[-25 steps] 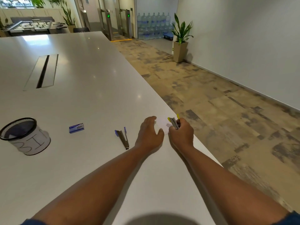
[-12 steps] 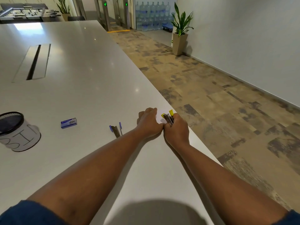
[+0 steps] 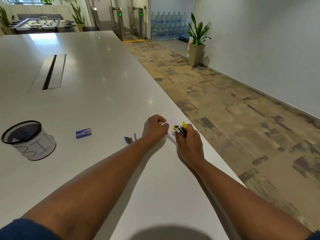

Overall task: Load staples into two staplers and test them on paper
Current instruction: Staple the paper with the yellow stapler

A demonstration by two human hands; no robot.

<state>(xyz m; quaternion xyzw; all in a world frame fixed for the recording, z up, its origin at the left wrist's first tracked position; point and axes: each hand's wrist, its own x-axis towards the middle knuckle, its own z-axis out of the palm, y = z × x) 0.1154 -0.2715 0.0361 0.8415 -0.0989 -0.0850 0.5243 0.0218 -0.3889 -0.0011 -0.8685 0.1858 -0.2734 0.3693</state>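
Head view, centre of frame: my right hand (image 3: 189, 146) grips the yellow stapler (image 3: 181, 128), nose pointing up-frame. Just left, my left hand (image 3: 155, 128) pinches the white paper (image 3: 163, 122), barely visible against the desk (image 3: 103, 94). Lower left, the blue stapler (image 3: 129, 139) lies partly behind my forearm; the staple box (image 3: 83, 133) sits further left. Best to feed the paper's edge fully between the stapler's arms, then squeeze firmly.

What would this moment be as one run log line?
right hand: grips yellow stapler | left hand: pinches paper | blue stapler: on table, untouched | staple box: closed
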